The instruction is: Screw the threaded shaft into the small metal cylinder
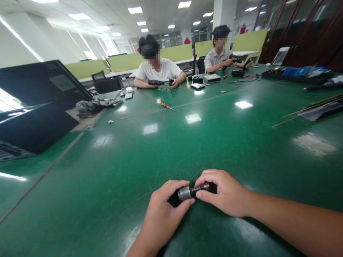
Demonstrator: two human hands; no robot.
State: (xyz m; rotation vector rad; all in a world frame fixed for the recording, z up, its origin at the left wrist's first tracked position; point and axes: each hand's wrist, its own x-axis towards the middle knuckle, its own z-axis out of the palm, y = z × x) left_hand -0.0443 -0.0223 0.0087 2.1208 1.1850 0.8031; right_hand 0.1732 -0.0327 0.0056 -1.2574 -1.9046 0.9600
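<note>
Low over the green table [171, 142], near its front edge, both my hands hold one small metal part [189, 192]: a silver cylinder with a dark threaded shaft sticking out to the right. My left hand [164, 208] is wrapped round the black and silver body. My right hand [223, 192] pinches the shaft end with fingers curled over it. What lies under my right palm is hidden.
Black cases [34, 107] stand at the left with small parts beside them. An orange-handled screwdriver [166, 105] lies mid-table. Two people [157, 66] sit at the far side handling tools [235, 60]. Thin rods [308, 109] and a dark tray [294, 75] are at the right.
</note>
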